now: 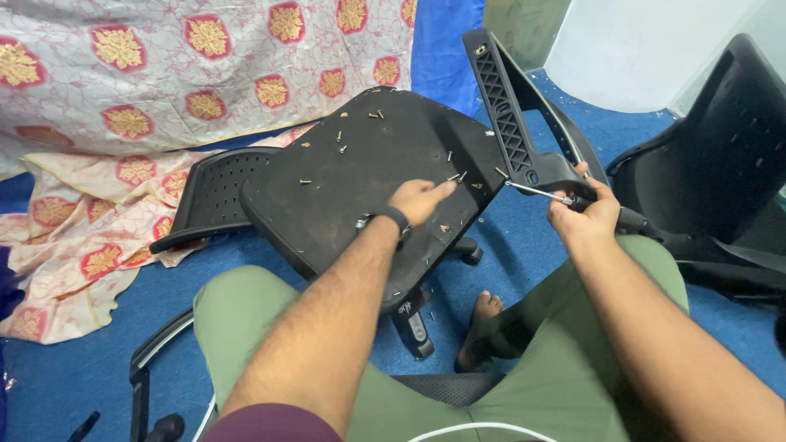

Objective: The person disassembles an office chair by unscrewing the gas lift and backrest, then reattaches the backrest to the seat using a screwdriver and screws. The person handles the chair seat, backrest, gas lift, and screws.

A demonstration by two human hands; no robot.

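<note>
The floor [74,385] is covered in blue carpet. A patterned cloth [82,221] (cream with red-and-gold medallions) lies spread on it at left. An overturned black chair seat [344,196] rests beside the cloth, with loose screws [340,143] scattered across its underside.

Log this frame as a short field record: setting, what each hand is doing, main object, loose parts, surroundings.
setting: blue carpet floor, person seated, green trousers
left hand: flat on the upturned chair seat, finger pointing toward loose screws
right hand: grips a screwdriver, tip at the armrest bracket
loose parts: many small screws scattered over the seat underside
behind: patterned cloth, perforated black backrest
right edge: another black chair
</note>
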